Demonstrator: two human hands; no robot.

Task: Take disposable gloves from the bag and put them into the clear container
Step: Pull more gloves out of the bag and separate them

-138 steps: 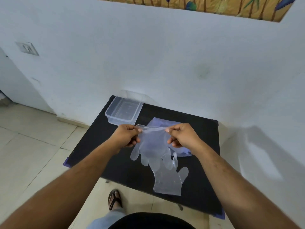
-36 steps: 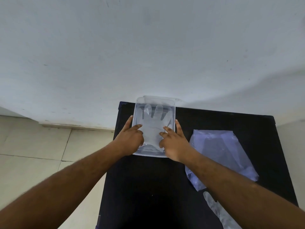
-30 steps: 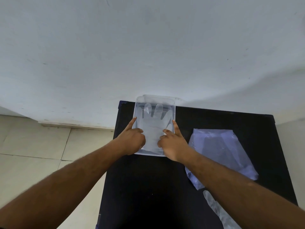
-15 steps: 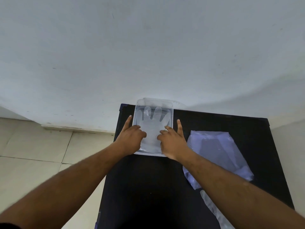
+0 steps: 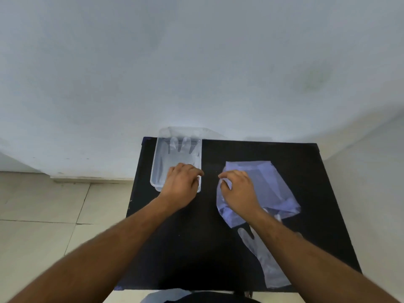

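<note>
The clear container (image 5: pixel 154 171) stands at the table's far left corner with one transparent glove (image 5: pixel 181 149) lying flat inside, fingers pointing to the wall. My left hand (image 5: pixel 181 184) rests over the container's near right corner, fingers loosely curled, holding nothing. To the right lies the bluish plastic bag (image 5: pixel 271 184), flat on the table. My right hand (image 5: pixel 238 189) hovers on the bag's left edge with its fingers bent down and nothing gripped. A second transparent glove (image 5: pixel 266 259) lies on the table near the front right, partly under my right forearm.
The black table (image 5: pixel 196 248) stands against a white wall (image 5: pixel 196 73). A tiled floor (image 5: pixel 54 215) lies to the left of the table. The container's lid (image 5: pixel 185 130) leans behind it against the wall.
My right hand has left the container and moved right onto the bag's left edge. My left hand has slid right to the container's near right corner. The glove stays in the container.
</note>
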